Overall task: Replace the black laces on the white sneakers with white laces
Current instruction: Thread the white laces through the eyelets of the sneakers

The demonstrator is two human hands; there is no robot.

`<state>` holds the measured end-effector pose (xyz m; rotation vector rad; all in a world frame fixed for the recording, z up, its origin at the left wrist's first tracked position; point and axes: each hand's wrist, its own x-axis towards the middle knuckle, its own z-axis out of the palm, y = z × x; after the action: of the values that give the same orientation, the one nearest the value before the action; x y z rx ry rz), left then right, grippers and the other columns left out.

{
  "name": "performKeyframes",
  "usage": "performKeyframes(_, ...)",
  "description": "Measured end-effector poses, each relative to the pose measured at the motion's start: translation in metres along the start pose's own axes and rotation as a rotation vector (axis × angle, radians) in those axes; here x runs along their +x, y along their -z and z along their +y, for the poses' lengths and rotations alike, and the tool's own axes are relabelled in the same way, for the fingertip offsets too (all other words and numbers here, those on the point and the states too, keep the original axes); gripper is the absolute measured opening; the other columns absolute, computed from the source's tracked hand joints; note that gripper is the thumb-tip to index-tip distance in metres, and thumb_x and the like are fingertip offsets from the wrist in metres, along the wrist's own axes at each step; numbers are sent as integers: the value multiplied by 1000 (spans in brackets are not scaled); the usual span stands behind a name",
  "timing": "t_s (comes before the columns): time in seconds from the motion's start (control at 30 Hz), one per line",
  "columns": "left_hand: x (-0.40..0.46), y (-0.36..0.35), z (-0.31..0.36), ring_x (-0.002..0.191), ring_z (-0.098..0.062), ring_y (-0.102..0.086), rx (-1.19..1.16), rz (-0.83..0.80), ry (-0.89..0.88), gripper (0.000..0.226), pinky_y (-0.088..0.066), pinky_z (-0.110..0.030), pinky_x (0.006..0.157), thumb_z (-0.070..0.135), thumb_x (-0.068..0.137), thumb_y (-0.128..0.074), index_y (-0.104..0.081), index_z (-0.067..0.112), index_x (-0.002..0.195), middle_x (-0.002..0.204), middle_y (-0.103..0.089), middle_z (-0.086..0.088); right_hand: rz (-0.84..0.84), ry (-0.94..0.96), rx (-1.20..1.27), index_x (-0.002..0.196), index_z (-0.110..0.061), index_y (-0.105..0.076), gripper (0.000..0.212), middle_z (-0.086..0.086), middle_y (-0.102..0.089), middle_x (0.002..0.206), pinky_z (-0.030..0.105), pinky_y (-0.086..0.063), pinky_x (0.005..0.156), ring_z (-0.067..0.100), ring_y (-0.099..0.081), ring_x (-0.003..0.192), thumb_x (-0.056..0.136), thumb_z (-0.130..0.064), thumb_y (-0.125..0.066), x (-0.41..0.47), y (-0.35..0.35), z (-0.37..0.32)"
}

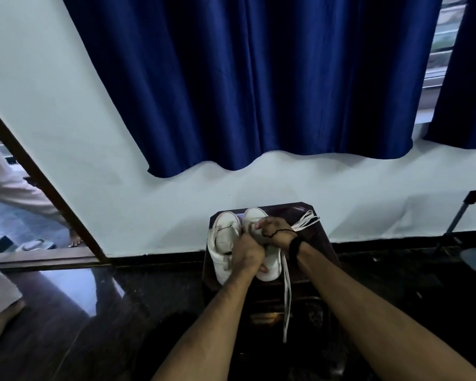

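Head view, nearest first: my two bare forearms reach forward over a dark glossy floor (66, 312) to a small dark wooden stool (318, 243) set against the wall. One white lace (287, 292) hangs from the right sneaker (270, 266) down over the stool's front edge. My left hand (246, 251) has its fingers curled round the near part of that sneaker, gripping it. My right hand (275, 229), a dark band at its wrist, sits over the middle of the same shoe with fingers curled, and a thin black lace (276, 232) runs across the back of it; it seems to pinch that lace, though the fingertips are hidden. Just beside it stands the left sneaker (226, 237), touching its mate, a bit of black lace still showing across its tongue. More white lace (305, 220) lies bunched at the stool's far right corner. Beyond, a pale wall (66, 105) and a deep blue curtain (259, 78). Far left, through a doorway, another person's bare feet and pale trousers (8, 188).
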<state>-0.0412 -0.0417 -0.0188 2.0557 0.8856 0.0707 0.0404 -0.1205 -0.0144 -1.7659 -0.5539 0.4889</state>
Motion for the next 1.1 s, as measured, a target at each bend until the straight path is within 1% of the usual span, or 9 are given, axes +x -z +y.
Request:
performKeyframes(0.1,9,-21,-12,64,-34,-71,5,199,-70,25,-59,-44,51,18,82,-52,-60,3,101,86,-71,-17,54,106,29,75,-17,-60,29,-18,-48,46,13,-31,50,-4,-41,48,99,-6,-47,-15,0,11)
performKeyframes(0.23,-9,-27,-8,81,-38,-69,61,281,-173,43,-59,-50,64,21,86,-52,-38,13,126,96,-67,-17,77,193,100,78,-19,-60,27,-11,-43,61,18,-33,55,3,-38,59,101,-18,-47,-26,6,15)
performKeyframes(0.33,-28,-21,-4,93,-40,-66,115,284,-185,46,-54,-44,77,20,91,-48,-36,12,135,103,-68,-21,78,241,104,76,-18,-58,27,-9,-44,64,18,-37,58,4,-41,62,101,-23,-48,-32,6,16)
performKeyframes(0.43,-23,-14,-4,98,-39,-66,50,200,-111,46,-52,-39,79,26,84,-55,-52,7,126,106,-69,-20,85,308,123,79,-5,-58,33,-4,-47,68,21,-37,64,6,-43,66,95,-32,-48,-34,2,16)
performKeyframes(0.57,-8,-5,-9,68,-32,-73,-103,11,26,45,-60,-40,61,41,70,-71,-68,2,93,87,-74,-17,-8,311,108,81,-11,-60,25,-6,-53,70,17,-41,70,5,-49,70,101,-19,-46,-37,-7,9)
performKeyframes(0.7,-13,-15,-10,92,-32,-70,-7,227,-7,41,-55,-33,67,45,83,-62,-69,8,98,98,-73,-15,-82,315,68,77,-14,-56,29,-6,-50,69,13,-38,68,1,-46,66,102,-17,-42,-42,-8,7)
performKeyframes(0.93,-2,-40,-21,78,-30,-69,-60,383,-50,39,-58,-36,61,50,80,-61,-60,13,93,88,-70,-9,-192,368,23,77,1,-54,31,-4,-49,72,13,-36,69,0,-45,68,101,-16,-42,-52,3,7)
performKeyframes(1.03,11,-48,-32,69,-26,-69,-132,387,-38,39,-58,-39,47,52,77,-60,-57,16,92,84,-69,-6,-217,394,8,75,-1,-53,33,-6,-49,73,16,-36,71,4,-46,71,100,-21,-43,-53,2,5)
performKeyframes(1.1,4,-43,-28,69,-26,-69,-145,353,-32,42,-54,-31,40,49,74,-67,-58,13,94,86,-69,-7,-221,387,-10,75,-3,-53,32,-9,-48,71,13,-35,69,0,-45,69,101,-18,-42,-55,1,3)
